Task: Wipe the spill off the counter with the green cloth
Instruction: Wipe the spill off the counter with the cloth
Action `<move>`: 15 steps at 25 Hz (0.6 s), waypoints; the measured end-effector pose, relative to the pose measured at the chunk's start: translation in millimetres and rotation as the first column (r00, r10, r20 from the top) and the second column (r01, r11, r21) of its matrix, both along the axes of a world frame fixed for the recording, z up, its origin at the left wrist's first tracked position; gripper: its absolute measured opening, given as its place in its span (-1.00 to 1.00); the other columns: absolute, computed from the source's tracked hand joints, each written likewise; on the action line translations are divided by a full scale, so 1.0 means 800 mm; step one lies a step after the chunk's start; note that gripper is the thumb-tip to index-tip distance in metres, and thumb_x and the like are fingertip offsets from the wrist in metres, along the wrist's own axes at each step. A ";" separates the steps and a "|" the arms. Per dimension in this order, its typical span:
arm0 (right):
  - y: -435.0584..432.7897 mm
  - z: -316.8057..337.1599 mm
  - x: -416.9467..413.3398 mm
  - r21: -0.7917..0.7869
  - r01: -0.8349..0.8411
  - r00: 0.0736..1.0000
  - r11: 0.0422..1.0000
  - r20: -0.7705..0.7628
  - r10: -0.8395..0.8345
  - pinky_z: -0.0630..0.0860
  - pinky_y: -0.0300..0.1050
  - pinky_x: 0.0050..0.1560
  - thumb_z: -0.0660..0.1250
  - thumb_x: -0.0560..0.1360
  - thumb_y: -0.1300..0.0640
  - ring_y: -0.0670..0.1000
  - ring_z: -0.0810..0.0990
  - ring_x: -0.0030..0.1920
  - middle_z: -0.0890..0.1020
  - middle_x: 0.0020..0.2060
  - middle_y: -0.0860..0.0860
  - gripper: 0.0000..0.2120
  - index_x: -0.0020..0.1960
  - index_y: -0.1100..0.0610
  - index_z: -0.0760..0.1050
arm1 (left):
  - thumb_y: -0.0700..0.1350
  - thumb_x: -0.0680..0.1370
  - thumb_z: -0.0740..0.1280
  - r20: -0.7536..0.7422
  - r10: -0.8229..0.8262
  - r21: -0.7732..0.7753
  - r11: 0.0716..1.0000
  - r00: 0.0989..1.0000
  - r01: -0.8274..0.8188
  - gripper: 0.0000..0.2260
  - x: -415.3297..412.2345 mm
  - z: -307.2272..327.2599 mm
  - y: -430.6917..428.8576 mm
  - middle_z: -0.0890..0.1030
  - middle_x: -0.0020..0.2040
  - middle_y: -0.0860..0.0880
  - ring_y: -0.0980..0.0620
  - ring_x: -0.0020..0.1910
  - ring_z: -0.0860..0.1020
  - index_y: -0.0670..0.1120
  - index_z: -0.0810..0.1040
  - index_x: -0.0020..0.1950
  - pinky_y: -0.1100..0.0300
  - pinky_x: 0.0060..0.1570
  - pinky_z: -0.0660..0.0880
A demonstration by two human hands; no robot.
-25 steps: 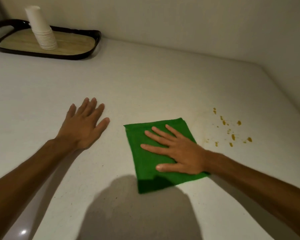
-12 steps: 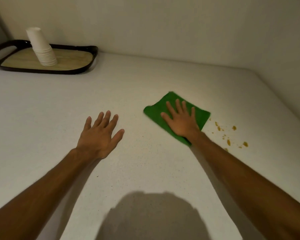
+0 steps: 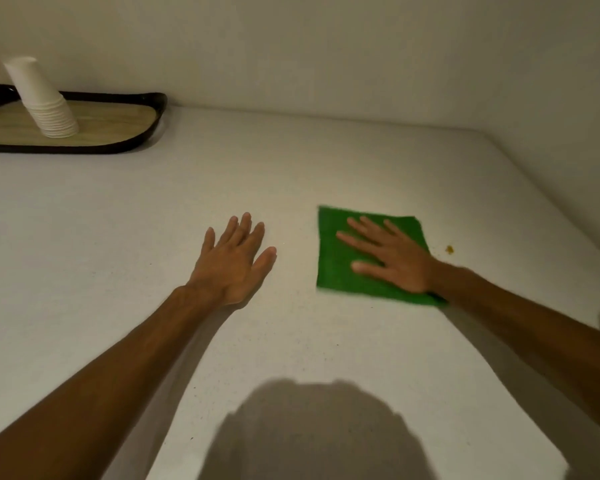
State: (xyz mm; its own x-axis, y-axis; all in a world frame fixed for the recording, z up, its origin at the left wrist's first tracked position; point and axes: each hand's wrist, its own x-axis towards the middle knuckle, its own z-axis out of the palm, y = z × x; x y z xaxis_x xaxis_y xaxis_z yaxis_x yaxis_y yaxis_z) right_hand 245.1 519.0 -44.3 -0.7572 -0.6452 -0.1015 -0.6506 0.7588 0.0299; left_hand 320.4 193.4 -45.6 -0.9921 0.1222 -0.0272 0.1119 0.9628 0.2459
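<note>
since the earlier frames, the green cloth [image 3: 361, 258] has travelled over the patch where the yellow specks lay, and only one speck [image 3: 449, 250] shows now, just beside the cloth's right edge. the cloth has turned from a tilted diamond to a nearly square lie on the counter [image 3: 118, 271]. the left hand [image 3: 231, 261] sits closer to the cloth than before.

head view: the right hand [image 3: 392, 256] lies flat on the cloth, palm down, fingers spread and pointing away and to the left. it pins the cloth by pressure; nothing is pinched. the cloth's near edge is blurred. the right forearm crosses the cloth's near right corner.

the left hand is palm down on the bare counter, fingers extended and slightly fanned, holding nothing, near the cloth's left edge but apart from it.

far left, against the wall, a dark-rimmed tray [image 3: 146, 133] with a wood-tone floor carries a stack of white paper cups [image 3: 45, 102], upside down. a head-shaped shadow [image 3: 309, 434] falls on the near counter.
</note>
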 end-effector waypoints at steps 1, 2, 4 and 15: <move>0.004 0.002 -0.026 -0.016 0.168 0.986 0.986 0.015 -0.167 -0.23 0.27 0.59 -0.32 0.54 -0.48 0.09 -0.17 0.66 -0.17 0.67 -0.01 -0.29 0.63 -0.26 -0.23 | 0.31 0.56 -0.24 0.017 0.001 -0.010 1.000 1.000 -0.001 -0.34 -0.002 -0.004 0.006 -0.17 0.62 0.00 0.00 0.58 -0.22 0.05 -0.10 0.60 -0.14 0.52 -0.24; 0.006 0.003 -0.047 -0.046 0.323 0.946 0.945 0.040 -0.321 -0.21 0.29 0.59 -0.31 0.54 -0.49 0.10 -0.15 0.66 -0.15 0.67 0.01 -0.27 0.65 -0.25 -0.21 | 0.32 0.55 -0.25 0.019 0.002 -0.031 1.000 1.000 -0.002 -0.34 -0.003 -0.008 0.011 -0.18 0.62 0.00 0.00 0.58 -0.23 0.05 -0.12 0.60 -0.15 0.52 -0.26; -0.002 0.003 -0.066 -0.079 0.518 0.855 0.852 0.076 -0.513 -0.22 0.33 0.58 -0.27 0.57 -0.46 0.13 -0.15 0.66 -0.13 0.67 0.05 -0.26 0.67 -0.19 -0.16 | 0.33 0.54 -0.27 -0.010 0.005 -0.066 0.998 1.000 -0.006 -0.33 -0.003 -0.016 0.012 -0.19 0.61 0.01 0.00 0.58 -0.24 0.06 -0.15 0.60 -0.16 0.51 -0.28; 0.011 -0.022 0.102 -0.075 -0.230 0.973 0.970 -0.012 0.230 -0.29 0.27 0.57 -0.10 0.67 -0.37 0.03 -0.26 0.65 -0.21 0.67 -0.05 -0.35 0.66 -0.21 -0.21 | 0.34 0.54 -0.32 -0.068 0.020 -0.095 0.995 0.997 -0.027 -0.34 -0.003 -0.028 0.012 -0.19 0.61 0.02 0.00 0.58 -0.24 0.09 -0.20 0.59 -0.15 0.52 -0.25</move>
State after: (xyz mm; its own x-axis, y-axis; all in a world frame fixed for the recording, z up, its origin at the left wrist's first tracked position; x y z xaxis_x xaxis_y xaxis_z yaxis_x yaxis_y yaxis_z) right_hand 326.4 528.2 -62.1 -0.5881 -0.8076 -0.0439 -0.8077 0.5892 -0.0197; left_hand 317.8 203.3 -68.0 -0.9947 0.0989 0.0285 0.1021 0.9841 0.1450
